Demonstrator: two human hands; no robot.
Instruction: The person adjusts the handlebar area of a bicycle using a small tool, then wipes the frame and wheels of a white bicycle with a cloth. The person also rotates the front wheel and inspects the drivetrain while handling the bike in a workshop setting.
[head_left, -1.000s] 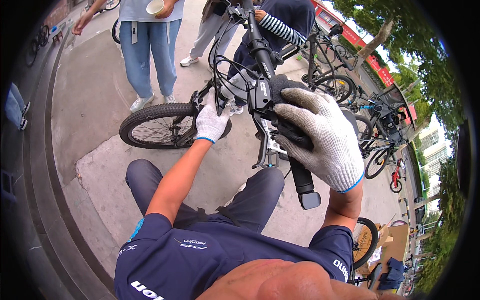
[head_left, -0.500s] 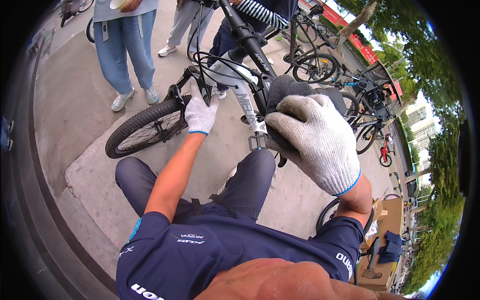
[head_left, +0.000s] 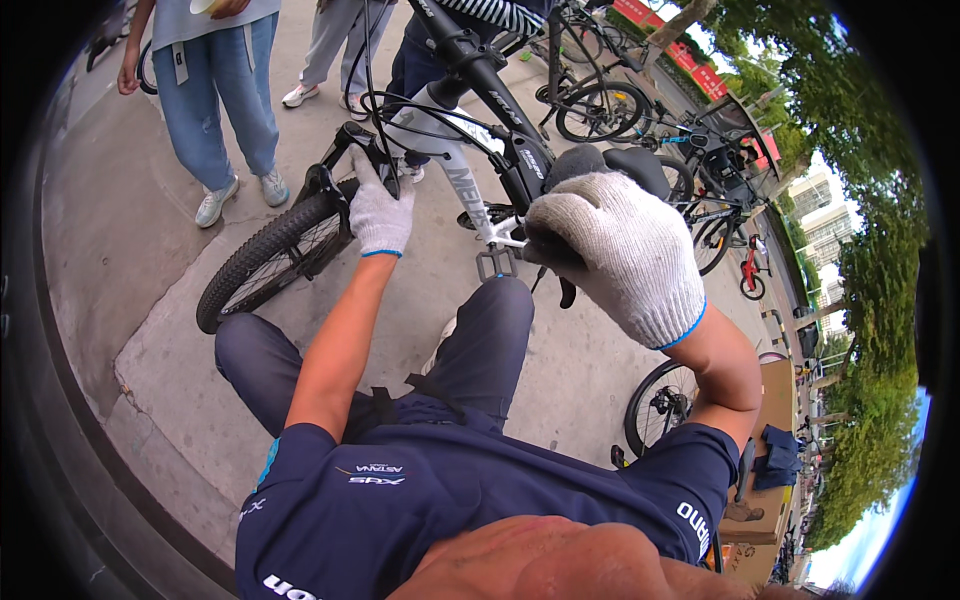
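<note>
On the pavement (head_left: 180,430), in from its left edge, I'm judging this bicycle (head_left: 464,188) heavy, stiff, best held here: right hand (head_left: 628,250) curling around the handlebar (head_left: 503,100), left hand (head_left: 381,215) touching the fork (head_left: 351,135), its closure unclear.

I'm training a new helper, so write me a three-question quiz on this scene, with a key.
1. Open: which bike part is the left grip on?
2. True or false: the right grip is bare.
3. Fill in: on the white bike, as the picture shows it, the pedal lies to the ____ of the front tyre.

Key:
1. The fork.
2. False; it is gloved.
3. Right.
</note>
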